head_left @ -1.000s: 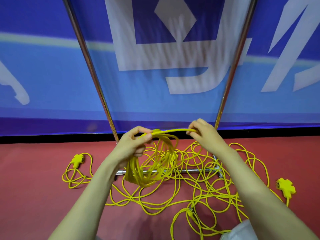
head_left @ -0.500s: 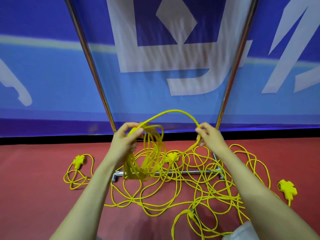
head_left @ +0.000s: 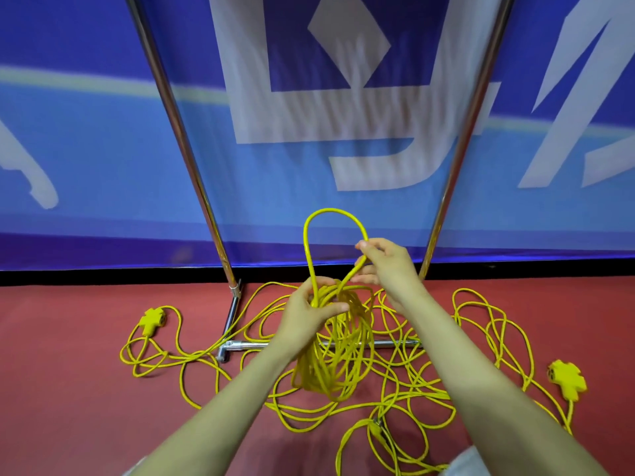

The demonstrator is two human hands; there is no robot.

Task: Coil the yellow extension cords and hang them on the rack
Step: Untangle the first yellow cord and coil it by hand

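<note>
My left hand (head_left: 309, 316) grips the top of a hanging coil of yellow extension cord (head_left: 331, 362), several loops dangling over the floor. My right hand (head_left: 385, 266) pinches the same cord just beside it, and a tall arch of cord (head_left: 335, 213) rises between the two hands. Loose yellow cord (head_left: 429, 383) lies tangled on the red floor below and to the right. The rack's two chrome uprights (head_left: 187, 156) (head_left: 460, 156) stand behind, its base bar (head_left: 391, 344) under the tangle.
A yellow multi-socket end (head_left: 153, 319) lies at the left on the red floor, another (head_left: 567, 379) at the right. A blue banner (head_left: 103, 139) with white lettering fills the background behind the rack. A pale object (head_left: 464, 458) shows at the bottom edge.
My right hand has come in close to my left, and the cord between them has bowed up from flat into a tall narrow loop. The coil has shifted right.
</note>
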